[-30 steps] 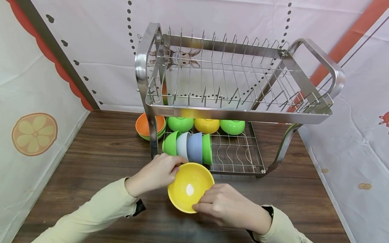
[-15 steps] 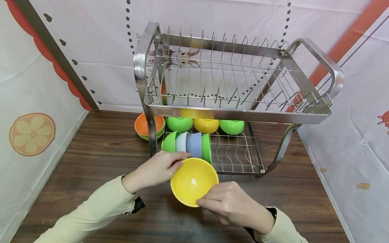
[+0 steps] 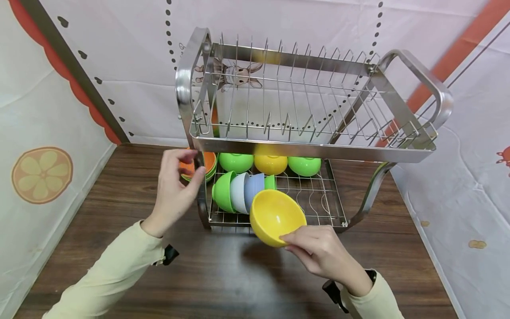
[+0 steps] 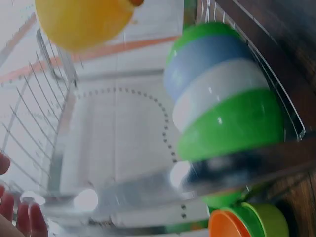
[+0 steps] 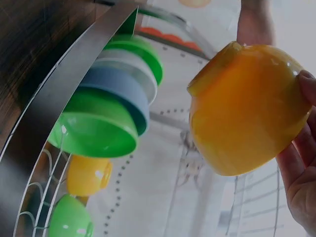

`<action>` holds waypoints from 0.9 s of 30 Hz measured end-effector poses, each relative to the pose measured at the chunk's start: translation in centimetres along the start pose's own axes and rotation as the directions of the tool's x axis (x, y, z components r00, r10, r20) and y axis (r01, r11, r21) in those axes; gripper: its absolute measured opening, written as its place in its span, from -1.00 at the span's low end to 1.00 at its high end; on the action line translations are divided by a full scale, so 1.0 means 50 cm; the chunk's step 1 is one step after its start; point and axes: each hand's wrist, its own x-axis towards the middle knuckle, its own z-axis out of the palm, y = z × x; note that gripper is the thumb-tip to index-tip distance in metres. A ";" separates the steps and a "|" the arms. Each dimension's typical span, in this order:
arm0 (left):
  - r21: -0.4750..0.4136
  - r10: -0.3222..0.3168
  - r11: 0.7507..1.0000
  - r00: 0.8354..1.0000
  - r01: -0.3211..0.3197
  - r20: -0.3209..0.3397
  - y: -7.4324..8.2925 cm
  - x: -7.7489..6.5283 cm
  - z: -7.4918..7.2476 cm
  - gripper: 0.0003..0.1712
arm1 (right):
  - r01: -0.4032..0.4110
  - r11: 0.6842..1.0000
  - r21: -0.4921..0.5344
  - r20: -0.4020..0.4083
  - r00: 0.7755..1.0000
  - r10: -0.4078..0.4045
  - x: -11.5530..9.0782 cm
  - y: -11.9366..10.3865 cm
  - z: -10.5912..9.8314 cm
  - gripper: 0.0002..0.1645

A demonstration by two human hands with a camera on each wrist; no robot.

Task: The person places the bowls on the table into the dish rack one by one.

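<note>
In the head view my right hand (image 3: 322, 252) pinches the near rim of a yellow bowl (image 3: 275, 217), its inside facing up and toward me. The right wrist view shows this yellow bowl (image 5: 247, 108) from its outside, foot ring visible. My left hand (image 3: 173, 190) holds nothing; its fingers and thumb are spread beside the rack's left post, in front of an orange bowl (image 3: 210, 163) stacked in green ones. Behind the held bowl, a green bowl (image 3: 223, 192), a white bowl (image 3: 238, 192), a blue bowl (image 3: 253, 190) and another green bowl (image 3: 270, 182) stand on edge in the lower rack.
A two-tier metal dish rack (image 3: 314, 148) stands on the wooden table (image 3: 223, 274), its wire upper tier above the bowls. At the back of the lower tier sit upturned bowls: a green one (image 3: 236, 162), a yellow one (image 3: 271, 165) and a second green one (image 3: 304, 166).
My left hand has let go of the yellow bowl and moved up and left to the orange bowl's stack. My right hand has carried the yellow bowl rightward and up toward the rack, tilting it.
</note>
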 end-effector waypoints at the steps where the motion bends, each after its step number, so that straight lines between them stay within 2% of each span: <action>1: 0.003 -0.033 0.999 0.999 0.034 -0.024 -0.006 0.003 -0.003 -0.62 | -0.020 1.000 0.008 -0.017 1.000 0.020 -0.003 0.004 -0.001 -0.77; 4: 0.000 -0.124 0.992 0.992 0.124 -0.033 -0.025 0.009 -0.009 -0.54 | -0.073 0.997 0.012 -0.058 0.996 0.073 -0.014 0.018 -0.005 -0.77; 8: -0.025 -0.205 0.978 0.978 0.206 0.033 -0.045 0.012 -0.011 -0.52 | -0.142 0.990 0.010 -0.118 0.983 0.142 -0.030 0.036 -0.007 -0.75; 11: -0.050 -0.238 0.969 0.968 0.243 0.083 -0.055 0.012 -0.009 -0.56 | -0.206 0.978 0.005 -0.161 0.965 0.205 -0.041 0.048 -0.009 -0.69; 14: -0.051 -0.252 0.965 0.963 0.258 0.098 -0.061 0.013 -0.004 -0.62 | -0.286 0.958 0.017 -0.193 0.939 0.284 -0.051 0.058 -0.009 -0.67; 18: -0.018 -0.244 0.969 0.967 0.246 0.079 -0.064 0.013 0.003 -0.72 | -0.412 0.906 0.096 -0.211 0.881 0.423 -0.059 0.068 -0.007 -0.87; 20: 0.009 -0.223 0.975 0.973 0.223 0.062 -0.067 0.013 0.006 -0.78 | -0.462 0.873 0.160 -0.223 0.844 0.487 -0.060 0.072 -0.004 -0.84; 23: 0.040 -0.184 0.982 0.982 0.183 0.037 -0.072 0.013 0.007 -0.82 | -0.517 0.814 0.264 -0.252 0.778 0.576 -0.060 0.079 0.003 -0.73; 27: 0.070 -0.147 0.987 0.989 0.144 0.035 -0.075 0.014 0.007 -0.84 | -0.572 0.728 0.378 -0.292 0.673 0.680 -0.061 0.090 0.014 -0.79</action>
